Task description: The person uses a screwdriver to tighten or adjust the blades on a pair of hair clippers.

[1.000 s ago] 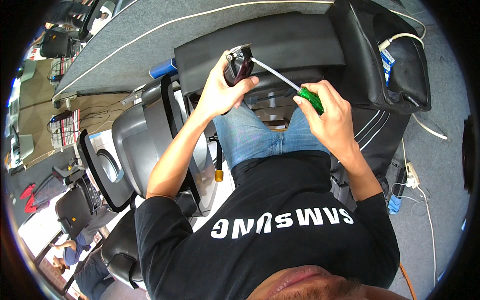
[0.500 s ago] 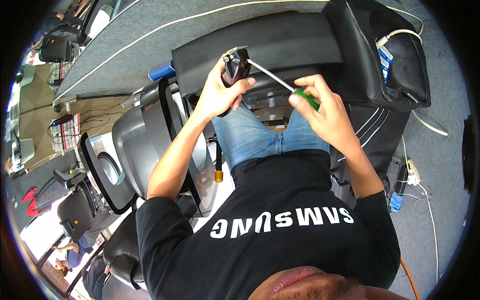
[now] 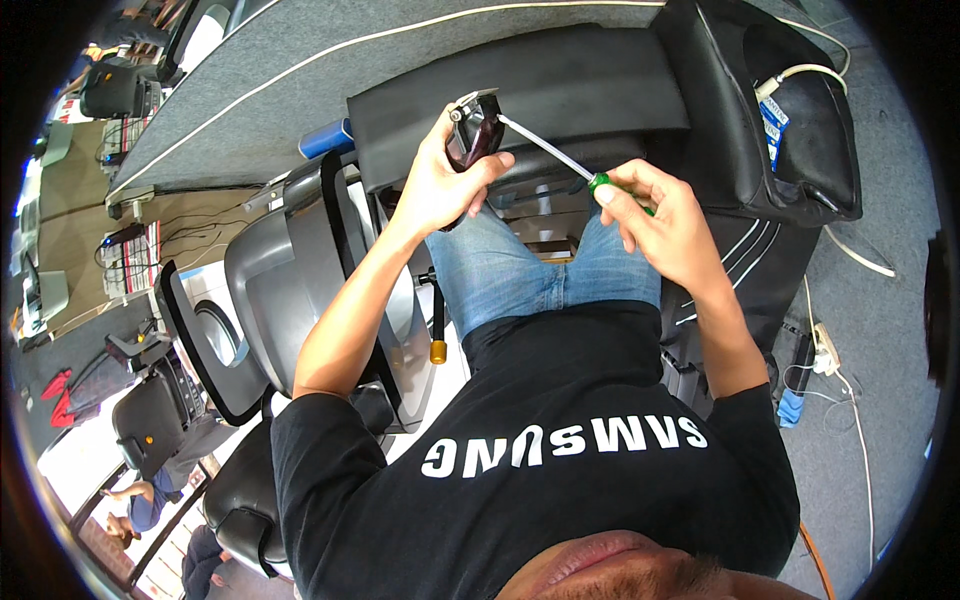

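Note:
In my left hand (image 3: 440, 185) I hold a dark red and black hair clipper (image 3: 487, 138), its metal blade end pointing up and away from me. My fingers wrap its body, with the thumb across the near side. A screwdriver (image 3: 550, 150) with a green handle and a long steel shaft is gripped in my right hand (image 3: 665, 220). Its tip meets the right side of the clipper just below the blade; whether it sits in a screw is too small to tell. Both hands are above my lap, before the black padded seat.
A black padded bench (image 3: 530, 80) lies ahead, with a black armrest block (image 3: 800, 130) holding a blue packet (image 3: 772, 125) and a white cable at right. A grey-black chair (image 3: 285, 265) stands close at left. Cables and a power strip (image 3: 826, 350) lie on the right floor. People sit far left.
My right hand has shifted slightly right and down, its fingers re-curled around the green handle. The clipper has turned a little in my left hand; the screwdriver tip stays at its side.

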